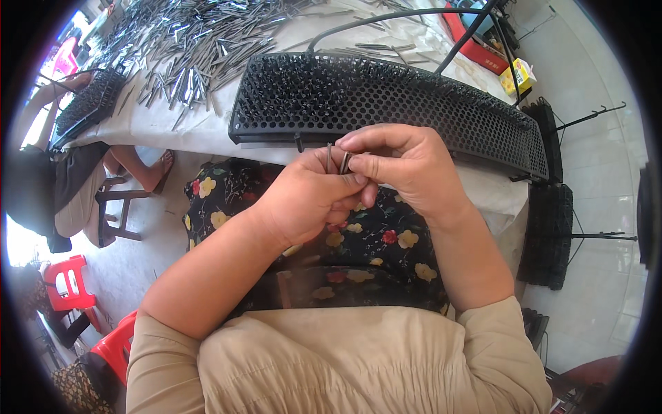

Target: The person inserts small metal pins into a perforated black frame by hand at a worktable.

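Above my lap, in front of the table edge, my two hands are close together. My left hand [307, 190] is closed around a few thin metal pieces [329, 157], whose narrow ends stick up between thumb and fingers. My right hand [417, 165] pinches with thumb and forefinger at another short metal piece [344, 163] beside them; the fingers partly hide it. Just beyond the hands stands a long black perforated rack [372, 103], tilted, with many metal pieces upright in its holes on the left and far side. The nearer right part shows bare holes.
Loose metal pieces [200, 41] lie heaped on the covered table [172, 131]. A red box [476, 45] and a yellow box [517, 76] sit at the back right. Black racks [548, 234] stand on the right. Another person [41, 172] works at a rack [89, 103] on the left, near red stools [69, 283].
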`<state>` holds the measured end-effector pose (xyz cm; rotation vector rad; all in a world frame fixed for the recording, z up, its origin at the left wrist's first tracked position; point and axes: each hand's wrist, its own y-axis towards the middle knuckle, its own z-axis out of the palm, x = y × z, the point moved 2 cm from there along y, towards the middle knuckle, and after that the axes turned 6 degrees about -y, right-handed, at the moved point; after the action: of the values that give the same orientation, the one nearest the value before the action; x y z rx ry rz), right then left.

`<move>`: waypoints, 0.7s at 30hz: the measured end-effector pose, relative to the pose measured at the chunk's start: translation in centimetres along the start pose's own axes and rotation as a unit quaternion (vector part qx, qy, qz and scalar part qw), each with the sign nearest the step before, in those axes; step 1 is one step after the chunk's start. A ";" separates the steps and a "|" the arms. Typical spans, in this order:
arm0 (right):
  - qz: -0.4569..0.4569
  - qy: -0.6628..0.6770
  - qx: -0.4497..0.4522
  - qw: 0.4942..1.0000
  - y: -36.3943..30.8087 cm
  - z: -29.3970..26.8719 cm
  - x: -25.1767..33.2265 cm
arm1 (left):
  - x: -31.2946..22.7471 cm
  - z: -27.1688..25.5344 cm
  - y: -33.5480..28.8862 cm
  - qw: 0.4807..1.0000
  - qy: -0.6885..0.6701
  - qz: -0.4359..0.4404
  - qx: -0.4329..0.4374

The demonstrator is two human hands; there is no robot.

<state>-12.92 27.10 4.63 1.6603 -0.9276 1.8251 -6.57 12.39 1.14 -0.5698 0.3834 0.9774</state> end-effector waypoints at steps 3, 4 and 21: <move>-0.001 -0.008 -0.021 1.000 -0.4 0.6 -0.1 | -0.4 1.0 -0.2 0.998 0.065 0.008 -0.021; -0.016 -0.009 -0.039 0.999 -0.4 0.9 -0.4 | -0.6 1.4 -0.3 0.994 0.104 0.012 -0.031; -0.042 0.018 -0.096 0.994 -1.9 3.1 -2.6 | -0.6 1.8 -0.9 0.939 0.321 -0.065 -0.104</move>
<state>-9.18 26.15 2.38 1.5211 -0.9699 1.6505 -6.03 12.72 3.17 -1.0998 0.8166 0.6873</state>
